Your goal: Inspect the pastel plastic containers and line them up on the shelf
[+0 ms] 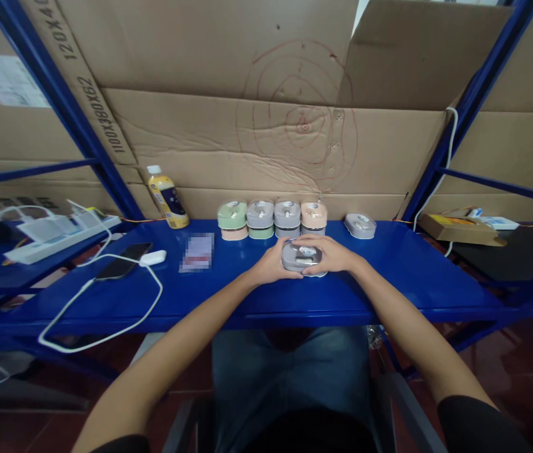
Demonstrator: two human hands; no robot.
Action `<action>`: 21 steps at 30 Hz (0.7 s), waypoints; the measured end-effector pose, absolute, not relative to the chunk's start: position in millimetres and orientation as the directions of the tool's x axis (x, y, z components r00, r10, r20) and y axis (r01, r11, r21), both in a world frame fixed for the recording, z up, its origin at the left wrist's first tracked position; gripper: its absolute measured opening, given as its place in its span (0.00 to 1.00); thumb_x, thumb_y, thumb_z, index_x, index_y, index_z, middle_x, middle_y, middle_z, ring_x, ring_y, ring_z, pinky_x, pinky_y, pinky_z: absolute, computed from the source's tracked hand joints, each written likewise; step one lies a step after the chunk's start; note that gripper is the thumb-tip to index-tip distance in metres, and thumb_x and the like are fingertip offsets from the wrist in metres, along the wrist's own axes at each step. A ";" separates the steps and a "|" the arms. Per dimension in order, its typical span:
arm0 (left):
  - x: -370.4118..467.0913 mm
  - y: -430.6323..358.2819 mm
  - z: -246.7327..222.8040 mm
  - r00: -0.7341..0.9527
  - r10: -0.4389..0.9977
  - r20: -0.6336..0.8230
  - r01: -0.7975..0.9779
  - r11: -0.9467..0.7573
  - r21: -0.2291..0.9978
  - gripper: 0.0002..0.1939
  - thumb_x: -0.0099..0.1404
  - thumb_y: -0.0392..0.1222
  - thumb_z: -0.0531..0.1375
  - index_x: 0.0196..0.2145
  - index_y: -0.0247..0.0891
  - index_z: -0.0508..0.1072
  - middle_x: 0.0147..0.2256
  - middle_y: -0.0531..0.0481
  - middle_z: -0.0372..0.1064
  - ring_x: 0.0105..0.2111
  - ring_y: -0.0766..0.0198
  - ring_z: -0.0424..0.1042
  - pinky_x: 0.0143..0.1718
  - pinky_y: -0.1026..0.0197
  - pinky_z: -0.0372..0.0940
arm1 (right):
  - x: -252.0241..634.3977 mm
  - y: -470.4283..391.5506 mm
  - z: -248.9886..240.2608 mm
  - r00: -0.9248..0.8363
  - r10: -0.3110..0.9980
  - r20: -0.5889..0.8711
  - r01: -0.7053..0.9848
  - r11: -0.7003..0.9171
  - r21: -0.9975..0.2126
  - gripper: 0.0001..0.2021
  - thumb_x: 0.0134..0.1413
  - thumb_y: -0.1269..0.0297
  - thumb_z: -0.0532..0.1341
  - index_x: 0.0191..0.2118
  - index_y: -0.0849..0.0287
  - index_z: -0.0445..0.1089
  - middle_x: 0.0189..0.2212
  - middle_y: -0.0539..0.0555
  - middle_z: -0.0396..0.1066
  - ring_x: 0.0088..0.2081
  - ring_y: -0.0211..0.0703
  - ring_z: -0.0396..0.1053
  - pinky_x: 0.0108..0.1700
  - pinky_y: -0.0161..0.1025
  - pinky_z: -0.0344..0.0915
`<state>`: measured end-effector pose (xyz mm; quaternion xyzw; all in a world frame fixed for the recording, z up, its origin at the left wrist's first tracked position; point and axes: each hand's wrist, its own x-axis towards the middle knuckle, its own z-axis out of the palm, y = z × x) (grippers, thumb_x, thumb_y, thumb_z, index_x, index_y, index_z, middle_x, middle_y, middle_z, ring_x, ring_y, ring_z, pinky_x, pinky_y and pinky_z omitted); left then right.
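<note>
Between my two hands is a small grey lidded box (301, 253) with a shiny clear top, close to the middle of the blue table (247, 302). My left hand (269, 264) is closed on its left side, and my right hand (333, 253) grips its right side. A pale rim shows under the box at the right; whether it belongs to a second box I cannot tell. Just behind stand stacked boxes of the same kind: a green one (232, 214), two grey ones (260, 214) and a peach one (314, 214), each on top of another box.
A single grey box (360, 225) lies to the right. Leftward are a blurred card (197, 252), a yellow bottle (168, 197), a black phone (123, 262) with a white cable (155, 302), and a power strip (58, 239). Cardboard (190, 138) closes the back; blue posts (483, 94) frame it.
</note>
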<state>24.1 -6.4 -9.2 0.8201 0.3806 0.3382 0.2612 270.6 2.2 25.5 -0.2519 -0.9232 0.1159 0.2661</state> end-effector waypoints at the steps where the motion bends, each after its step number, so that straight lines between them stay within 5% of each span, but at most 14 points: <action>1: 24.2 -6.2 -8.6 0.480 0.803 0.352 0.451 -0.570 0.687 0.61 0.45 0.57 0.79 0.68 0.40 0.54 0.62 0.35 0.67 0.62 0.36 0.69 0.60 0.39 0.65 | 270.7 1.8 25.7 -0.733 0.525 0.432 0.410 0.848 -0.335 0.42 0.46 0.45 0.76 0.67 0.46 0.68 0.64 0.58 0.68 0.62 0.60 0.70 0.65 0.58 0.65; 21: 20.3 9.5 -10.7 0.459 0.825 0.330 0.495 -0.545 0.676 0.55 0.44 0.60 0.78 0.63 0.37 0.61 0.59 0.36 0.70 0.58 0.39 0.71 0.58 0.41 0.67 | 268.4 16.8 17.0 -0.685 0.590 0.427 0.464 0.806 -0.368 0.42 0.44 0.45 0.76 0.65 0.50 0.70 0.56 0.59 0.74 0.56 0.58 0.73 0.60 0.56 0.68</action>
